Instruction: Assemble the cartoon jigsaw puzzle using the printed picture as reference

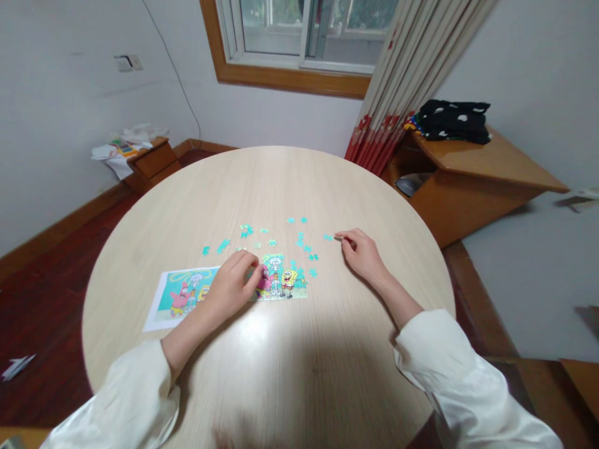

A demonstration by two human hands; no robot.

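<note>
A partly joined jigsaw puzzle (pixel 286 284) with cartoon figures lies on the table in front of me. My left hand (pixel 236 277) is over its left side, fingers loosely bent and thumb apart, its tips at the pink figure. That hand hides the puzzle's left end and part of a printed picture sheet (pixel 166 305) on the left. To the right, my right hand (pixel 360 249) reaches out its index finger, the other fingers curled under. The fingertip is at a small turquoise puzzle piece (pixel 328 237); whether it touches is too small to tell.
Loose turquoise pieces (pixel 300 240) are scattered beyond and to the right of the joined part, with more pieces (pixel 223 246) at the left. Everything lies on a round pale wooden table (pixel 281 181). A wooden cabinet (pixel 486 181) with dark cloth stands beyond it at right.
</note>
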